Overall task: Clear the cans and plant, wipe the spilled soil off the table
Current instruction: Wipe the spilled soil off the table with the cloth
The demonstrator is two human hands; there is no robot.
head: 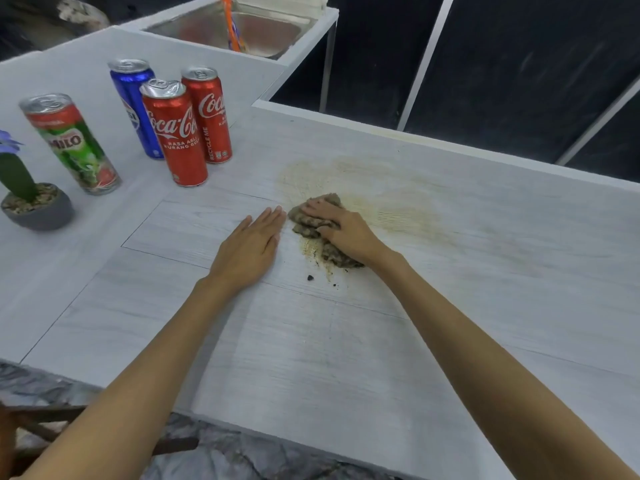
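Pale tabletop [346, 358] is showing a soil smear [346, 181] near its far edge; your right hand [341, 226] is gripping a cloth [306, 220] there, your left hand [251, 244] lying flat, fingers straight.

views: one, worn on your head | position: you look from over the near edge of the table [346, 358] | facing: forward and down, frame tilted, far edge dropping to the right | range: close, tabletop fills most of the frame | centre: cloth [332, 254] under your right hand [343, 230] | far left: cans [175, 133], sink [263, 32] beyond
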